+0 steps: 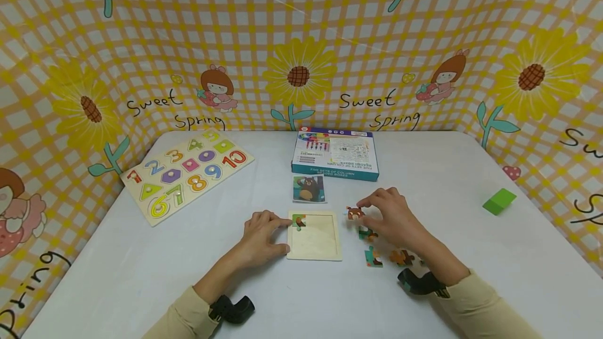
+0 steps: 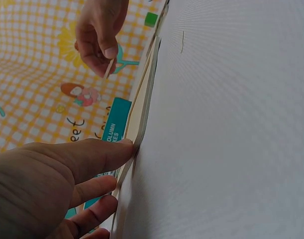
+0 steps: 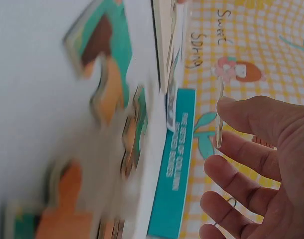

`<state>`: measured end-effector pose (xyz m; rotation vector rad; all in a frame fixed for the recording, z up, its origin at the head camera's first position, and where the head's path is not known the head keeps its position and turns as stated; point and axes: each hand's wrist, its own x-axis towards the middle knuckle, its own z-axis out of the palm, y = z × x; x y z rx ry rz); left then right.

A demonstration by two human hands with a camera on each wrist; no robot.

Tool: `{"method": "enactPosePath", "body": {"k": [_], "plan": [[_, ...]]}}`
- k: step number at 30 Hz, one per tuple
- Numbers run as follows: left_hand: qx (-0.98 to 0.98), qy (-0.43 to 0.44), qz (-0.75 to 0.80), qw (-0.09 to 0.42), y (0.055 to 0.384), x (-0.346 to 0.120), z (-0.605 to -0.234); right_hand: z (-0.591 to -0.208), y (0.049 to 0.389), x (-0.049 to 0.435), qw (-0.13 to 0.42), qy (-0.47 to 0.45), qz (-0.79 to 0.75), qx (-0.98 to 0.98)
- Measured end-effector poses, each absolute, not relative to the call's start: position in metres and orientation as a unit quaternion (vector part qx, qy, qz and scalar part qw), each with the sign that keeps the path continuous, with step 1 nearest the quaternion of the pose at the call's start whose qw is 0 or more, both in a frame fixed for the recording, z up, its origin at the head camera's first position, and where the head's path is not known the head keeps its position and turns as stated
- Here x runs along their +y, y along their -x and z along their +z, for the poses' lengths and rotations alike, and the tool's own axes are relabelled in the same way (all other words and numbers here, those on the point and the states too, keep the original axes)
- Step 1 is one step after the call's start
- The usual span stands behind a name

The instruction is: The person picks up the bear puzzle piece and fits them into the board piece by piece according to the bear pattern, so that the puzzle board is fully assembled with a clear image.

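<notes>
A square wooden puzzle board (image 1: 314, 247) lies in front of me with one puzzle piece (image 1: 299, 221) in its upper left corner. My left hand (image 1: 260, 239) touches the board's left edge with thumb and forefinger, the fingers fairly straight. To the right of the board, my right hand (image 1: 393, 218) pinches a brown puzzle piece (image 1: 355, 213) between thumb and forefinger; in the right wrist view this piece (image 3: 220, 114) appears edge-on, raised off the table. Below that hand lie loose pieces, among them a teal-and-brown one (image 1: 373, 257) and an orange-brown one (image 1: 401, 258).
Behind the board lies a bear picture card (image 1: 309, 189). A flat teal-edged box (image 1: 335, 156) stands farther back. At the far left is a wooden number-and-shape board (image 1: 188, 177), and at the far right a green block (image 1: 499, 201). A patterned cloth encloses the table.
</notes>
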<state>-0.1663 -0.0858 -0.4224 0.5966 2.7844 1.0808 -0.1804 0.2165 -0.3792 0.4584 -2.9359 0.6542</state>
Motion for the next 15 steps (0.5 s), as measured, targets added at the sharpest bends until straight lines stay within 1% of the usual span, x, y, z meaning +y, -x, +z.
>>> {"method": "enactPosePath", "body": {"k": [5,15], "plan": [[0.915,-0.194,0.351,0.045,0.167,-0.086,-0.423,-0.382,0.180,0.204,0.063,-0.169,0.205,-0.962],[0.914,-0.198,0.353,0.039,0.167,-0.086,-0.424,-0.386,0.181,0.177,0.062,-0.179,0.202,-0.961]]}}
